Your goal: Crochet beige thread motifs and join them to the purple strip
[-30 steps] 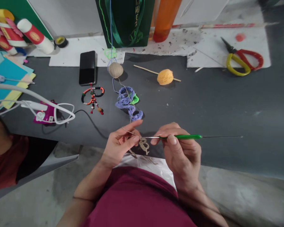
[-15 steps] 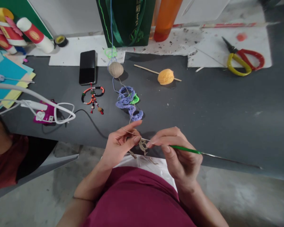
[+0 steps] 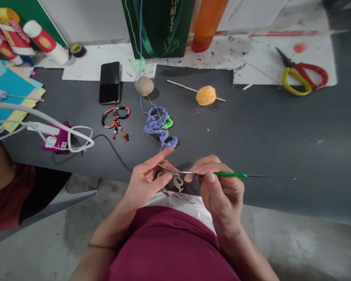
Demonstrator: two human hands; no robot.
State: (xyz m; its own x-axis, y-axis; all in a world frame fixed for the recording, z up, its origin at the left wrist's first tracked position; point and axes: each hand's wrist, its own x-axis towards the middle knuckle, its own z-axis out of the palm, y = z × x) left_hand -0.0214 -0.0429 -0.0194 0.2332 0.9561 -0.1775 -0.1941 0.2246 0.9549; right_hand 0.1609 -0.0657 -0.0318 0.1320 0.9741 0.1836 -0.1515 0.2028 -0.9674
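Note:
My left hand (image 3: 146,181) pinches a small beige crochet piece (image 3: 177,181) at the near table edge, with the beige thread running over its forefinger. My right hand (image 3: 219,187) is closed round a green-handled crochet hook (image 3: 231,175), whose metal tip sits in the piece. The hook's thin tail points right. The thread leads up to a beige yarn ball (image 3: 144,85) on the dark table (image 3: 266,128).
A purple and green crochet strip (image 3: 159,127), a beaded bracelet (image 3: 116,117), a black phone (image 3: 109,81) and an orange yarn ball on a stick (image 3: 206,95) lie ahead. Scissors (image 3: 301,74) lie far right. White cables (image 3: 46,128) and another person's arm are at left.
My right hand tilted the hook down half a second ago and has levelled it again. The left hand has kept its pinch on the beige piece.

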